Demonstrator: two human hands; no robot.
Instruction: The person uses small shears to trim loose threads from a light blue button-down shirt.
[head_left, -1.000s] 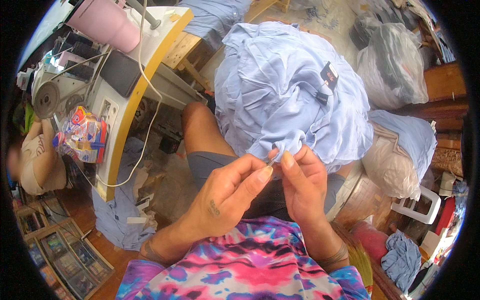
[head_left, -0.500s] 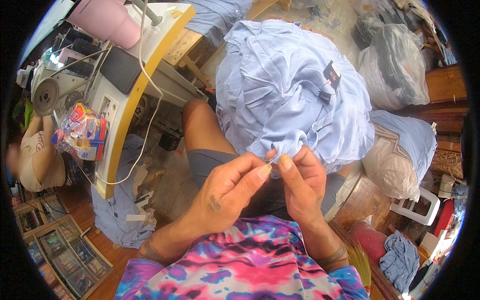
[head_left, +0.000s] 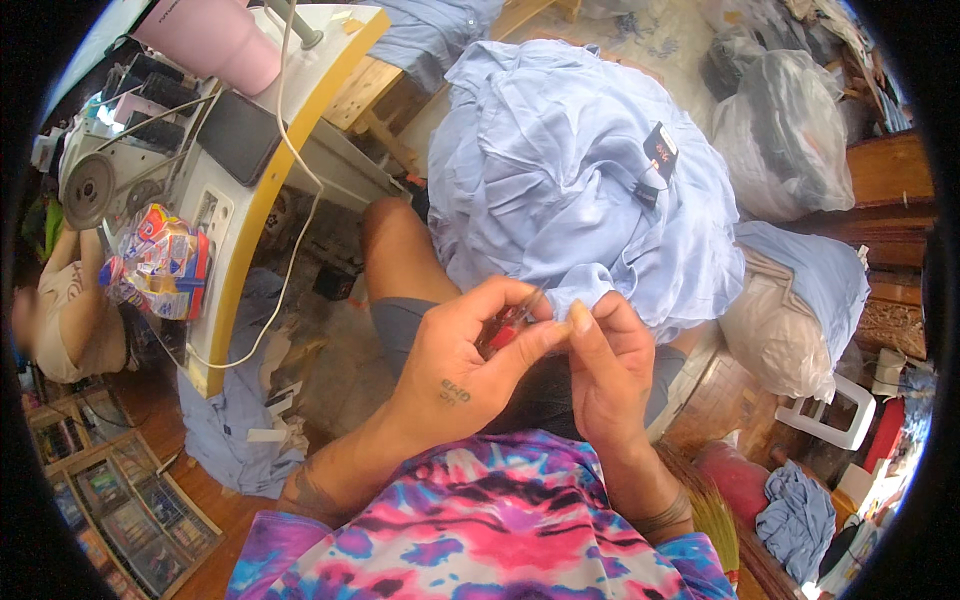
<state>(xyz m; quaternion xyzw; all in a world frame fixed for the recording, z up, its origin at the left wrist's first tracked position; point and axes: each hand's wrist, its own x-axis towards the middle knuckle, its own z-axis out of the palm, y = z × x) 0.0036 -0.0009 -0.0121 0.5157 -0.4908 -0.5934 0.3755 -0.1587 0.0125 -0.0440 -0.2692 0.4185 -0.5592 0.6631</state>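
A heap of light blue cloth (head_left: 570, 170) with a dark tag (head_left: 655, 160) lies over my knee. My left hand (head_left: 465, 375) grips a small red-handled tool (head_left: 505, 325), its metal tip pointing up at the folded cloth edge (head_left: 590, 280). My right hand (head_left: 610, 370) pinches that edge between thumb and forefinger. The fingertips of both hands touch just below the cloth.
A sewing machine (head_left: 110, 170) stands on a white table with a yellow edge (head_left: 245, 230), with a pink cup (head_left: 215, 40), a dark phone (head_left: 240, 135) and a colourful snack bag (head_left: 160, 265). Another person (head_left: 60, 310) sits at left. Plastic bags (head_left: 790, 140) and a white stool (head_left: 835, 420) are at right.
Both hands stay together at the cloth edge. My left thumb has closed in on my right fingers, and the tool's tip shows less.
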